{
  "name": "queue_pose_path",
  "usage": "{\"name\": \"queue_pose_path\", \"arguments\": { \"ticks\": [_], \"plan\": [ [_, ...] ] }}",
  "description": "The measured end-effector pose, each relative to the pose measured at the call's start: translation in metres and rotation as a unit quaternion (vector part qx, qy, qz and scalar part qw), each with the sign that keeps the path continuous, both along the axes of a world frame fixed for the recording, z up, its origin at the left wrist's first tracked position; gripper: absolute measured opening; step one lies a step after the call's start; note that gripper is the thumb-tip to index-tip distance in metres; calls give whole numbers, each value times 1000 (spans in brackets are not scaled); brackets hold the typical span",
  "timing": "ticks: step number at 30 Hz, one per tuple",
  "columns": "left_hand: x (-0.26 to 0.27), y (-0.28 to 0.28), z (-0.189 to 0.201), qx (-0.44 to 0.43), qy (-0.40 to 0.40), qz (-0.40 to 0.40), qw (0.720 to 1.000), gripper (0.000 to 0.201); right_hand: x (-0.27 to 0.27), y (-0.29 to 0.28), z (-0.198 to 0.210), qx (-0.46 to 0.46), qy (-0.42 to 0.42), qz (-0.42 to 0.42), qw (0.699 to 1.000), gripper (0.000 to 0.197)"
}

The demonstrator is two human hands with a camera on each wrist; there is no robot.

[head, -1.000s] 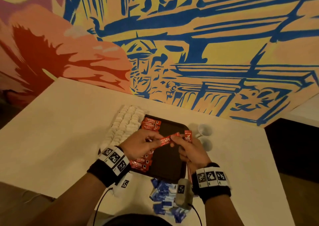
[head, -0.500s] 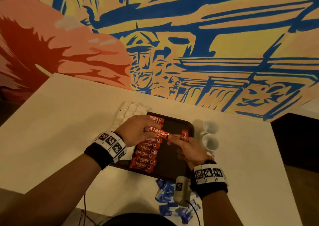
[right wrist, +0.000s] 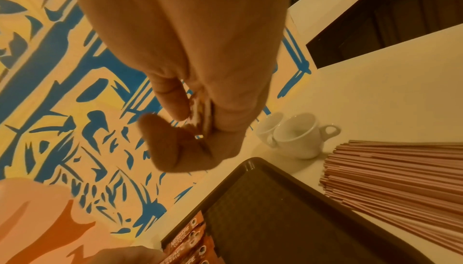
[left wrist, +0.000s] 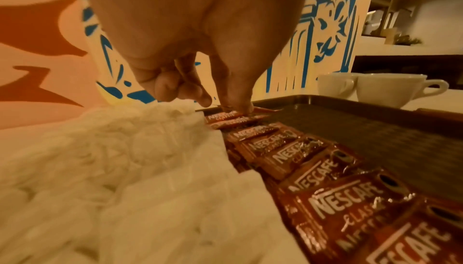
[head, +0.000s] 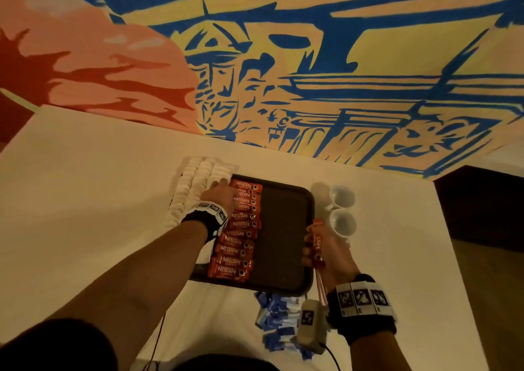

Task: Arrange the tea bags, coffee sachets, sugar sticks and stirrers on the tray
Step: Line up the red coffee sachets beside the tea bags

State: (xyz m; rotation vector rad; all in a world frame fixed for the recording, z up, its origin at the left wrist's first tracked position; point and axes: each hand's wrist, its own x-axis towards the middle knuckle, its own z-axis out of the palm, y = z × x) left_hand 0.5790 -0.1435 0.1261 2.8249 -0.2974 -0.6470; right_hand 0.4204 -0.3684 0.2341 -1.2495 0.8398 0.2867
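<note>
Status: coffee sachets point(head: 238, 229) mostly done. They sit in one overlapping column on the tray point(head: 286, 229), running from under the left hand point(head: 224, 193) back along the left forearm. Left fingertips point(left wrist: 238, 107) press down on the far-end sachet, fingers bent but nothing gripped between them. Looks like it's seating or aligning that last one.

Right hand point(head: 326, 248) is at the tray's right edge, fingers curled around a small stack of spare sachets point(head: 317, 243), so a few are left to lay.

Still off the tray:
- white tea bags point(head: 195, 189), in rows just outside the left hand, touching the tray's left edge
- blue sugar sticks point(head: 276, 318), loose pile near the right wrist, on the near side of the tray
- stirrers point(right wrist: 400, 179), bundle on the table just right of the right hand

Tray area between the hands is bare. Two white cups point(head: 341, 209) stand just beyond the right hand.

Estimate: one of four item types nearly placed, three untouched.
</note>
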Motion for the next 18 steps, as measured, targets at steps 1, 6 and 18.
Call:
{"name": "queue_pose_path", "arguments": {
  "ticks": [1,6,18],
  "plan": [
    [3,-4,-4,14,1,-10,1000,36,-3,-3,-3,-12,0,-1,1000,15],
    [11,-12,-19,33,0,-36,999,30,-10,-11,-9,-67,0,22,998,18],
    [-57,-12,68,-271,32,53,960,33,-11,-5,5,-96,-83,98,987,15]
  ]
}}
